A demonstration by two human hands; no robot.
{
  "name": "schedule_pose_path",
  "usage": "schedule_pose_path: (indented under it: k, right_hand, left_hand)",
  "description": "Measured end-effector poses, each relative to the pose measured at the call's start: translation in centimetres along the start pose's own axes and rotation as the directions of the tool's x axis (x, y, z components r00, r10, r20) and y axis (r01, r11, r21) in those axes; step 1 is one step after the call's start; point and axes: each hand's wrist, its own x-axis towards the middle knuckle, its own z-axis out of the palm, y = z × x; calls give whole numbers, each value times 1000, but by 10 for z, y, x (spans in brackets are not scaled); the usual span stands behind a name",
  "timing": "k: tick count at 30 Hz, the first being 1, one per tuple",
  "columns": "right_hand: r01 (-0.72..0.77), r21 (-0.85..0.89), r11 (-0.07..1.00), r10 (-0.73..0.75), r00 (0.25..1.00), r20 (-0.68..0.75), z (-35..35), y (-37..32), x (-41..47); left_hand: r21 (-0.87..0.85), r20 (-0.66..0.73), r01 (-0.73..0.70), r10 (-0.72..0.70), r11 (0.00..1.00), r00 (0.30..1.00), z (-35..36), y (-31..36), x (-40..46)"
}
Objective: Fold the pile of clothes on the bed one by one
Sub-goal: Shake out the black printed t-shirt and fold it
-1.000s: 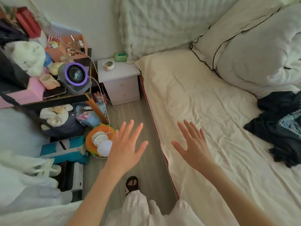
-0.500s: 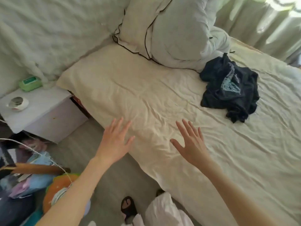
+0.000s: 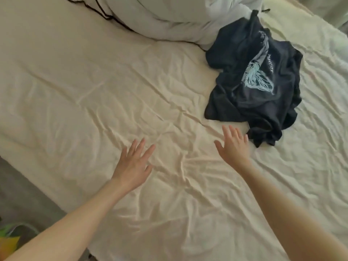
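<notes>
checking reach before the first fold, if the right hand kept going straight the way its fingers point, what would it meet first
Probably the crumpled dark navy clothes pile with the pale blue print. The open right hand points up the wrinkled cream bed sheet toward it, fingertips just short of its near hem; how high the hand is above the sheet is unclear.

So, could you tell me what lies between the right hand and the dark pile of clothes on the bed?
In the head view, only a narrow strip of wrinkled cream sheet separates the right hand from the dark pile of clothes.
</notes>
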Motion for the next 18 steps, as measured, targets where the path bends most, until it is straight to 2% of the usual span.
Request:
schedule_pose_path:
  k: [3,8,11,15,18]
  right_hand:
    - [-23,-10,1000,23,999,-36,20,20,59]
    - [-17,-53,998,11,994,-112,41,33,137]
    - [-21,-66,998,13,993,-118,54,42,166]
    - [25,136,990,9,970,-245,69,40,157]
    - [135,300,944,-28,942,-335,79,16,121]
  left_hand:
    - [51,77,-34,30,998,997,26,16,54]
    - [117,287,-74,38,990,957,51,39,117]
    - [157,312,-60,8,986,950,61,39,128]
    - [189,340,-52,-15,980,940,62,39,132]
    - [187,337,-41,-25,981,941,60,41,134]
